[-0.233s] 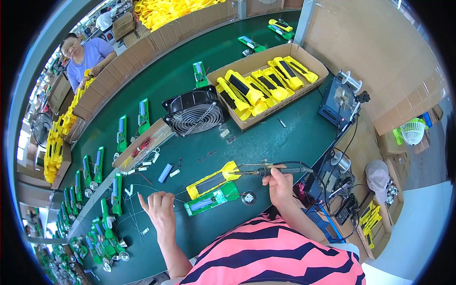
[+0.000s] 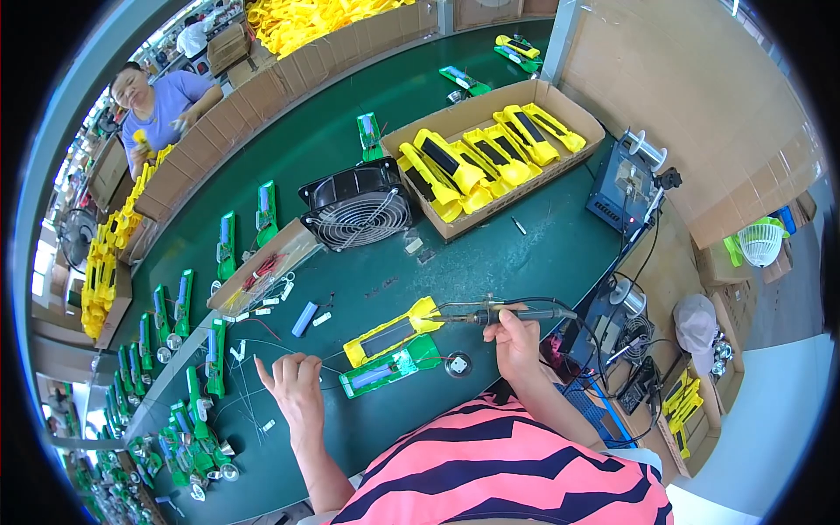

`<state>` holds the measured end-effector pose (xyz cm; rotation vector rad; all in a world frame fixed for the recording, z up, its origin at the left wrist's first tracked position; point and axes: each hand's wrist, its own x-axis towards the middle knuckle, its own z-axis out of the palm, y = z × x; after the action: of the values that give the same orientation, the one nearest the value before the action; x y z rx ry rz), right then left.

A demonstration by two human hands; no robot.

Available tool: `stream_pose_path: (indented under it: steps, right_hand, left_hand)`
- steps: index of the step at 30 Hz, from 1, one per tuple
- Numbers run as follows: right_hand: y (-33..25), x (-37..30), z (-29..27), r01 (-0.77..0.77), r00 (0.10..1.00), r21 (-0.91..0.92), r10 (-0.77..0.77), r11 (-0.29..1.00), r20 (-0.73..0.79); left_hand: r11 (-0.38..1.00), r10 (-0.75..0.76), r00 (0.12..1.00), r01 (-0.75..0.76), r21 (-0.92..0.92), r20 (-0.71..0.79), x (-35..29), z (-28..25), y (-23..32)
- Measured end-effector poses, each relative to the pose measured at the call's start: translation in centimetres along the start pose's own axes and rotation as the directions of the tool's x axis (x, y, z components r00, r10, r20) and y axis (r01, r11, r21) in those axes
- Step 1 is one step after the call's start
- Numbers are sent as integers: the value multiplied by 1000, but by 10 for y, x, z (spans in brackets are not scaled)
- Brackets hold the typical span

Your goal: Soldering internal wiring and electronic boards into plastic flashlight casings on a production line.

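My right hand (image 2: 516, 343) is closed round a soldering iron (image 2: 490, 316), whose tip points left over the wide end of a yellow plastic shell (image 2: 376, 343) with a dark strip. Just below it lies a green housing (image 2: 420, 352) with a blue cylindrical cell (image 2: 372, 377) and a small lit board (image 2: 403, 360). Leads run from it to a round lamp head (image 2: 458, 364). Left of the housing, my left hand (image 2: 296, 382) has its fingers bent in a pinch, the outer finger stretched out. A thin wire shows at its right side; the fingertips are partly hidden.
A cardboard box (image 2: 451, 229) of yellow shells stands behind a black fan (image 2: 359, 210). Many green housings (image 2: 216, 359) line the left side. A soldering station (image 2: 621, 188) and solder reels (image 2: 626, 296) stand right. A co-worker (image 2: 166, 109) sits beyond the cardboard wall (image 2: 254, 105).
My hands, the soldering iron and the parts on the table have not visibly moved. The co-worker's hands have moved apart, one with a yellow piece at the left.
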<state>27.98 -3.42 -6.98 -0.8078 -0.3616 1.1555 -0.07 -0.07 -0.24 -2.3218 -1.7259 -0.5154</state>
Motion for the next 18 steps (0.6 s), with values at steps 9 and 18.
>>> stream_pose_path:
  steps: [9, 18]
  right_hand:
    - [-3, 0, 1, 2, 1000, 15, -1, 1000, -31]
    - [-4, 1, 1, -5, 999, 29, 6, 1000, -38]
  left_hand:
    - [999, -33, 999, 33, 4, 8, -3, -2, -6]
    - [998, -53, 998, 54, 21, -29, -5, -4, -12]
